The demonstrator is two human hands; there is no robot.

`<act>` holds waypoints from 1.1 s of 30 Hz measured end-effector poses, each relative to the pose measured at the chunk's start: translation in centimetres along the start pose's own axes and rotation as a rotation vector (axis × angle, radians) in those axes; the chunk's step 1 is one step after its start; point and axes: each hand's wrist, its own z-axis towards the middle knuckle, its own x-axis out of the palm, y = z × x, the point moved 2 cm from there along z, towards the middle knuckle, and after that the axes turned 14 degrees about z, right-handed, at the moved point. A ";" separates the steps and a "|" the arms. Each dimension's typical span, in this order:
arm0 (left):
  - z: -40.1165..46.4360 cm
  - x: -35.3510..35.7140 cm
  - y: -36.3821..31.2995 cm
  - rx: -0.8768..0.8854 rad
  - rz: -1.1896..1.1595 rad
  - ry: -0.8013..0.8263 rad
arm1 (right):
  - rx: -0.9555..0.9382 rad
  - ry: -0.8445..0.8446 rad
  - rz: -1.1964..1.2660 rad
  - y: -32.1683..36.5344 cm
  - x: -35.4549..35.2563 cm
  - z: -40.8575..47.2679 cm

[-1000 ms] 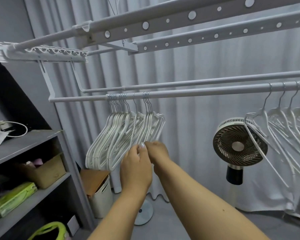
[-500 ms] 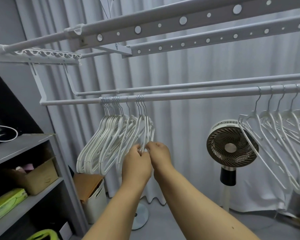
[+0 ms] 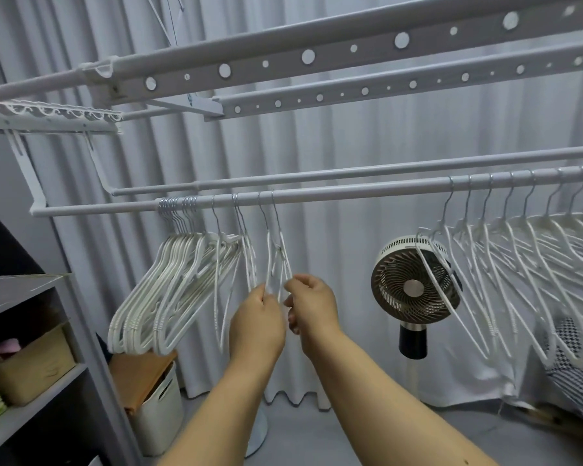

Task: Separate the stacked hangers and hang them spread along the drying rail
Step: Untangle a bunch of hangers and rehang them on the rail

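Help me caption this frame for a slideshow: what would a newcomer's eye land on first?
First, the two hands at centre, the left hand and right hand, pinching white hangers that hang from the drying rail. Next, the packed bunch of hangers at the rail's left end, and the round fan standing right of the hands.

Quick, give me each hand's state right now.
Left hand: pinching a white hanger on the rail.
Right hand: pinching the neighbouring hanger.

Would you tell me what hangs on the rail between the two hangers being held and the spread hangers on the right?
Nothing: in the head view that stretch of rail is bare between the held hangers and the spread hangers; the fan stands behind it.
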 end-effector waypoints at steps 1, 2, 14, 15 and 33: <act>-0.1 0.3 -0.2 0.005 0.016 0.000 | -0.009 -0.004 0.000 0.2 -0.5 0.1; -0.2 0.6 -0.4 0.016 0.031 -0.003 | -0.019 -0.006 0.004 0.4 -1.0 0.0; -2.7 3.6 -3.8 0.077 0.037 0.019 | -0.079 -0.076 0.092 3.2 -5.9 -1.4; -2.9 3.7 -4.1 0.082 0.030 0.026 | -0.087 -0.077 0.093 3.5 -6.3 -1.5; -4.8 7.1 -7.6 0.176 0.043 0.079 | -0.137 -0.199 0.136 5.5 -11.8 -1.7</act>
